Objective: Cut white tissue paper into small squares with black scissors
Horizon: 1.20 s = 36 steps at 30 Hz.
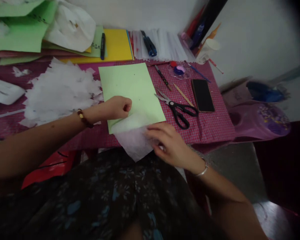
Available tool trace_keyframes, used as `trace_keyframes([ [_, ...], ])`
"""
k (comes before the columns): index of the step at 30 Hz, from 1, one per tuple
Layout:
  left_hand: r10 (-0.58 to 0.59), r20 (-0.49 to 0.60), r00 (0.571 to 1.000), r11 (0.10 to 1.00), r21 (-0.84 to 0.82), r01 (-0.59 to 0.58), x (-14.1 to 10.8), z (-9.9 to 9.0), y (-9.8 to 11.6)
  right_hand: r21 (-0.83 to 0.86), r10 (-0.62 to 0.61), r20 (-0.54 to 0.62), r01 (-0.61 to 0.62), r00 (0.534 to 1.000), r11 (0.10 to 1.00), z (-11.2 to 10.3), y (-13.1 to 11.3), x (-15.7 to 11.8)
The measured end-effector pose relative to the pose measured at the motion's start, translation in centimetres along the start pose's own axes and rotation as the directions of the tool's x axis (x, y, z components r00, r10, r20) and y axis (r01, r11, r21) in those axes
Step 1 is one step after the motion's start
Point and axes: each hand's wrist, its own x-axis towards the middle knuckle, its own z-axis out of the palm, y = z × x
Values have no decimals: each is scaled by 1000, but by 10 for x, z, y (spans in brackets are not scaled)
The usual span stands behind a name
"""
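A pale green sheet of paper (130, 80) lies near the table's front edge. My left hand (118, 107) is closed in a fist over its lower left part; whether anything is inside the fist is hidden. Just below that fist, a thin white piece of tissue paper (135, 141) covers the sheet's lower edge and hangs over the table's front. My right hand (168, 141) holds the tissue's right side between thumb and fingers, somewhat blurred. To the right of the green sheet lie black-handled scissors (173, 105), their blades partly spread and touching its edge.
Left of the sheet is a heap of white paper pieces (62, 93). A phone (203, 95), a pencil (183, 95) and a dark patterned pen (163, 77) lie right. At the back are a utility knife (149, 44), a black marker (103, 46) and yellow sheets (117, 46).
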Motion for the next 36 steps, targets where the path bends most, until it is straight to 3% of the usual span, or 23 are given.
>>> trace_keyframes([
  [3,-46,-37,998,999,-21,46,-12,2,-17,-92,-92,262,120,961,988,18,-13,-13],
  [5,-50,-73,996,998,-46,46,-21,3,-22,-151,-67,271,111,960,982,37,-15,-21],
  [7,1,-135,991,996,-93,-13,-33,3,-19,-173,-34,185,67,982,983,52,-12,-24],
  [9,140,-168,976,974,-156,-167,-47,3,-7,-121,-37,79,46,996,992,57,-9,-21],
  [11,325,-83,942,920,-204,-336,-60,3,10,5,-19,-55,19,998,1000,51,-8,-12],
  [14,438,18,899,887,-167,-430,-66,8,27,296,167,-230,-94,959,950,29,-5,10],
  [16,381,-73,922,917,-94,-387,-58,9,28,467,305,-222,-173,926,867,16,4,29],
  [18,235,-221,947,967,-49,-251,-44,3,21,555,402,-168,-251,900,793,7,19,50],
  [20,83,-329,941,991,-76,-114,-32,-12,13,601,461,-166,-281,872,748,3,38,71],
  [23,-31,-483,875,987,-153,-49,-30,-37,8,600,436,-245,-218,866,770,-3,61,95],
  [27,46,-634,772,992,-60,-108,-54,-43,12,528,276,-289,-88,917,845,-12,68,101],
  [29,114,-616,779,992,36,-117,-66,-30,11,485,194,-226,-62,955,872,-14,66,94],
  [31,147,-561,815,989,81,-122,-73,-12,9,442,130,-133,-58,983,895,-11,64,86],
  [36,81,-382,921,997,34,-74,-76,29,7,396,104,63,-120,993,910,3,68,74],
])
